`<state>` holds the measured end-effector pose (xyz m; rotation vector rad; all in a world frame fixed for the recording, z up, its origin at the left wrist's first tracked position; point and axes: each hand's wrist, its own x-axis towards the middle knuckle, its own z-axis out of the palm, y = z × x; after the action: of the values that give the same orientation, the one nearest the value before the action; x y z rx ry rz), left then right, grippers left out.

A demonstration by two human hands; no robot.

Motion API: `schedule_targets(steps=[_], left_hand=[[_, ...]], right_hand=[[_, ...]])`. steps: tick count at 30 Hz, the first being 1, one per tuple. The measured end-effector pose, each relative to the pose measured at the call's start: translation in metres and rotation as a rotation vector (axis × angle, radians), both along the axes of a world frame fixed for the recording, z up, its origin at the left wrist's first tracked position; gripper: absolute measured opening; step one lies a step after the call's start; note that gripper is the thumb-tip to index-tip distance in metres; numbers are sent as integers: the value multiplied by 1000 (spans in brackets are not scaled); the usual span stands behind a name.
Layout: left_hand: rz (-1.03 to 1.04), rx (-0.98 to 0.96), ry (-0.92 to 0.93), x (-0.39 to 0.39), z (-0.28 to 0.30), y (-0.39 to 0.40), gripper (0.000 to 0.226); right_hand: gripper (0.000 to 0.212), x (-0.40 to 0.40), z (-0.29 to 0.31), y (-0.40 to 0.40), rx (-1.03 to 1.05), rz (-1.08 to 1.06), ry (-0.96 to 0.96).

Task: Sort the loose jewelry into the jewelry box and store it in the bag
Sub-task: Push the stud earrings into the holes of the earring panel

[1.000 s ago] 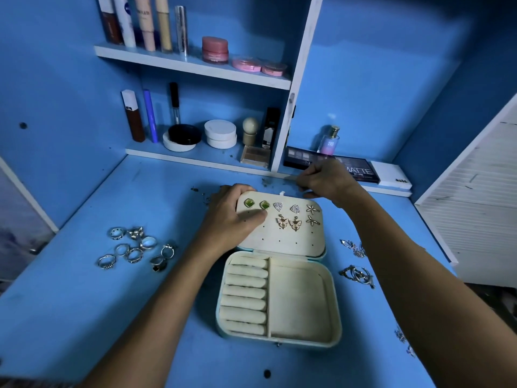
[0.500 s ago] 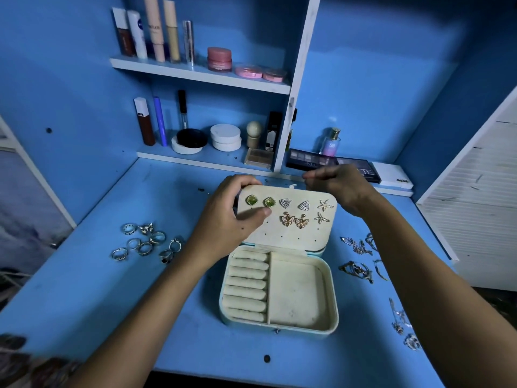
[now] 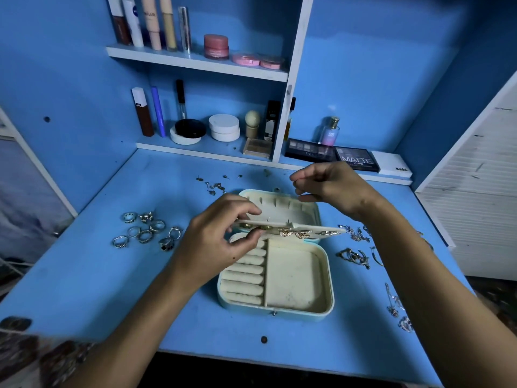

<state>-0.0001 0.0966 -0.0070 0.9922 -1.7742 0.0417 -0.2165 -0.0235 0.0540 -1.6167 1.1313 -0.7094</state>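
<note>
My jewelry box has a matt, cream lining that looks like soft velvet, with padded ring rolls on its left side and a pale blue smooth shell outside. The earring panel my left hand pinches is the same matt cream, its earrings glinting gold metal. The rings on the left are shiny silver metal. The tabletop is painted blue, matt and scuffed. On the far shelf, a perfume bottle looks like glossy glass.
</note>
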Motion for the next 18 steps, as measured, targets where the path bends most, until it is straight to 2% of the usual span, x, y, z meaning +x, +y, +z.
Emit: schedule_targets(steps=[7,14,18], left_hand=[[43,-3,-113,1,-6,14,24],[5,13,-161,3,-7,16,34],[18,60,-160,3,-7,17,31]], right_hand=[[17,6,0,22,1,132,87],[15,16,8,40,-34,260,212],[22,20,12,49,-20,341,176]])
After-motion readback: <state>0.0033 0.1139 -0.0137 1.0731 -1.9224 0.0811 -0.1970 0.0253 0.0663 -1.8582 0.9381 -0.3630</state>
